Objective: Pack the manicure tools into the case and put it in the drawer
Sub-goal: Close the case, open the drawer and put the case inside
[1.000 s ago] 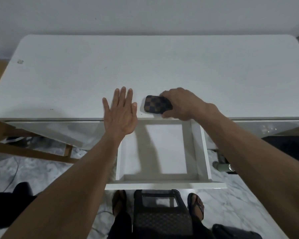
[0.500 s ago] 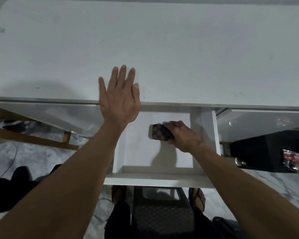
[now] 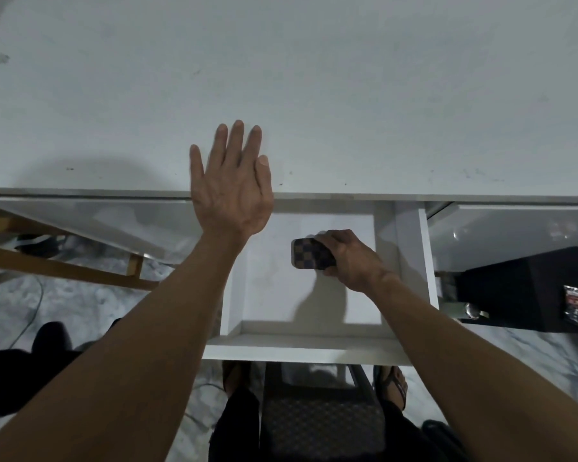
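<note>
Right hand (image 3: 351, 258) gripping case (image 3: 311, 253) in drawer (image 3: 307, 348), left hand (image 3: 232, 188) flat

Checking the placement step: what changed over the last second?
The right hand carried the checkered case off the desk edge, toward the person and down into the open drawer, gripping it throughout. The left hand stayed flat and open on the white desk; the drawer stayed pulled out. The camera tilted downward.

The left hand (image 3: 231, 191) is lying flat, palm down, fingers stretched forward and slightly spread, forearm reaching straight ahead. To its right and lower, the right hand (image 3: 349, 258) is curling its fingers around a small brown checkered case (image 3: 311, 253), wrist bent inward.
</note>
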